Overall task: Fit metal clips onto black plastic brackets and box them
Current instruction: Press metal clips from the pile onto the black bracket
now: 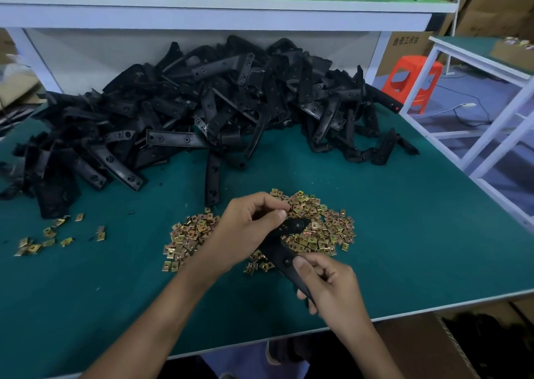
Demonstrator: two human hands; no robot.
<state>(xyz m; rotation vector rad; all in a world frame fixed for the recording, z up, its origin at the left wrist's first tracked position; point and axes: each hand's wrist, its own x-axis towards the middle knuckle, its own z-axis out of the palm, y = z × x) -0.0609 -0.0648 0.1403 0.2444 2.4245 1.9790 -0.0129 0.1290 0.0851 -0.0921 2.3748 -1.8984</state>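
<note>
In the head view, our right hand (332,289) grips the near end of a black bracket (284,253) over the clip pile (320,228). Our left hand (248,228) has its fingers pinched at the far end. Bare tabletop (419,234) runs to the right edge, and the bracket heap (202,104) crowds the back.

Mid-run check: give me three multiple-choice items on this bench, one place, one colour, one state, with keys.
1. Where does the heap of black plastic brackets lie on the green table? A near edge; B far side, below the white shelf; C on the floor.
2. The plastic stool is: A blue; B orange-red; C grey.
3. The black bracket above the brass-coloured metal clips is: A lying loose; B in one hand; C in both hands.
B, it sits under the shelf; B, it shows orange-red; C, left hand grips its far end, right hand its near end.
</note>
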